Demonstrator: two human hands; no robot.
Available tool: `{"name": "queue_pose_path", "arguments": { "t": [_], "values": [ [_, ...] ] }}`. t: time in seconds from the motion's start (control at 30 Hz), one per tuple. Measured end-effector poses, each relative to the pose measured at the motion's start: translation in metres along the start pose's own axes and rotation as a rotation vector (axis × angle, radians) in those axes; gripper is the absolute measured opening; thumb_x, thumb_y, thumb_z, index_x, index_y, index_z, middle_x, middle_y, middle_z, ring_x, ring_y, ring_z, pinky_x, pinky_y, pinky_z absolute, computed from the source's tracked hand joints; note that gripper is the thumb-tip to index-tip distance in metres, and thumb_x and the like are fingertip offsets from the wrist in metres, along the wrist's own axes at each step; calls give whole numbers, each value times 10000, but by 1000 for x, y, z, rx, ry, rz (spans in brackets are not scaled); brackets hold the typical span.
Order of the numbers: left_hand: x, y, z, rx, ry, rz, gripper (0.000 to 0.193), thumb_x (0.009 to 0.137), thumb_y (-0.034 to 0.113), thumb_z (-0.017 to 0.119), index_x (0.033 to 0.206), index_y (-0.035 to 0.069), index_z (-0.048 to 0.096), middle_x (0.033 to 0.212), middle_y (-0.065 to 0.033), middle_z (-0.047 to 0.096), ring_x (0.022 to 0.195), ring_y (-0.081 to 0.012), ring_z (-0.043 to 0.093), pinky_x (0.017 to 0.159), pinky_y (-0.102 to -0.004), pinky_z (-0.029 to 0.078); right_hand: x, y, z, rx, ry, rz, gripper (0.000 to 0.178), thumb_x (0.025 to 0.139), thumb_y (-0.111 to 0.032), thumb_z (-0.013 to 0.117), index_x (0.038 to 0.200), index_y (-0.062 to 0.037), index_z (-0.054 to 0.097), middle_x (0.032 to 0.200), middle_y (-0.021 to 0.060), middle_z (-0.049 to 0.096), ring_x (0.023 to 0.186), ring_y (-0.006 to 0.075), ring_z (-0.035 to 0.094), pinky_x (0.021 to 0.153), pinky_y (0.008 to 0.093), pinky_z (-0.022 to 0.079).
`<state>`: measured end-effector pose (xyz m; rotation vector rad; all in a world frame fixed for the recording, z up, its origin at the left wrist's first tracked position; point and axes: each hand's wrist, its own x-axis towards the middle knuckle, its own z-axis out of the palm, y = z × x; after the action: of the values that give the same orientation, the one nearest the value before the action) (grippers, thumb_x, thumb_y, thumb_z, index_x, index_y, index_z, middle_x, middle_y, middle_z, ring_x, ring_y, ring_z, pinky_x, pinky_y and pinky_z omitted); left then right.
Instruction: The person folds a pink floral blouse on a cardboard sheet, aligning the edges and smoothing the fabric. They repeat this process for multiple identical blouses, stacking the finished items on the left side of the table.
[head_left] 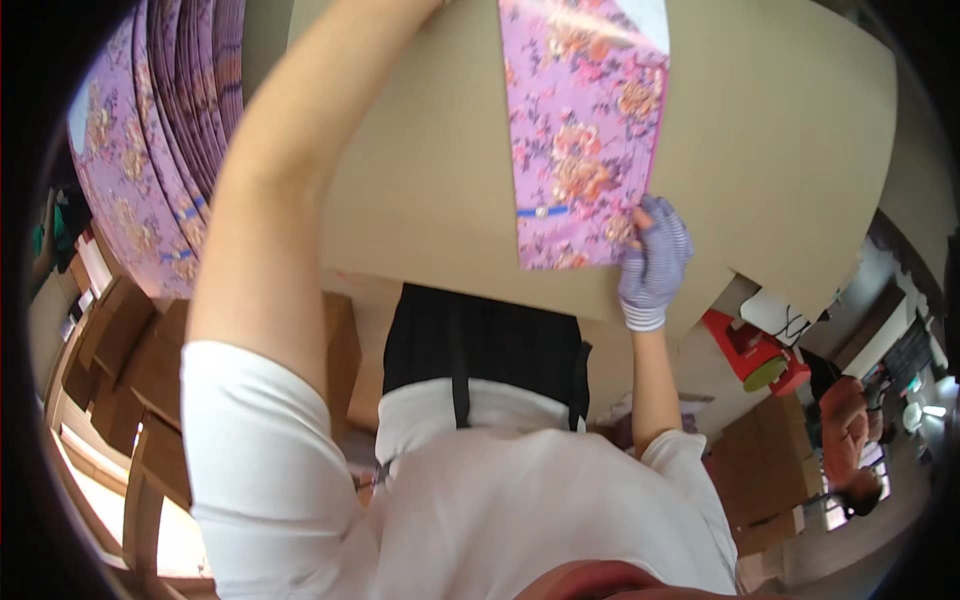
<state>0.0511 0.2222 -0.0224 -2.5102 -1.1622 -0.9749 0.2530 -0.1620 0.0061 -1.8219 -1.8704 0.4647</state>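
Note:
A flat purple floral piece, folded into a long rectangle with a thin blue band near its near end, lies on the tan tabletop. I cannot make out whether it is cloth or printed sheet. At its far right corner a pale white patch shows. My right hand, in a purple-and-white striped fingerless-tipped glove, pinches its near right edge, thumb and fingertips together there. My left arm reaches far across the table, and its hand is cut off by the upper edge of the picture.
A thick stack of the same floral pieces stands at the left. Cardboard boxes sit below it. Near the table's right edge are a red object and a white item with cables. Another person is farther right.

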Motion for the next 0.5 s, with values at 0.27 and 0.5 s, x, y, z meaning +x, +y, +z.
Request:
{"name": "queue_pose_path", "arguments": {
  "t": [0.27, 0.5],
  "values": [
    [-121, 96, -107, -1409, -58, -851, 839, 908, 577, 479, 1529, 83, 208, 1580, -156, 200, 1467, -295, 175, 1188, -490, 153, 69, -34, -33, 773, -284, 293, 594, 1005, -502, 427, 1307, -1, 532, 1171, 148, 640, 1094, 255, 626, 955, 338, 465],
    [-173, 108, -264, -952, -556, -1449, 398, 952, 221, 602, 1270, -12, 549, 1212, -118, 603, 1116, -165, 560, 958, -315, 448, 51, -151, 39, 469, -361, -251, 555, 941, -448, 527, 1341, -64, 522, 1441, 154, 467, 1355, 366, 407, 1116, 491, 308]
  ]
}}
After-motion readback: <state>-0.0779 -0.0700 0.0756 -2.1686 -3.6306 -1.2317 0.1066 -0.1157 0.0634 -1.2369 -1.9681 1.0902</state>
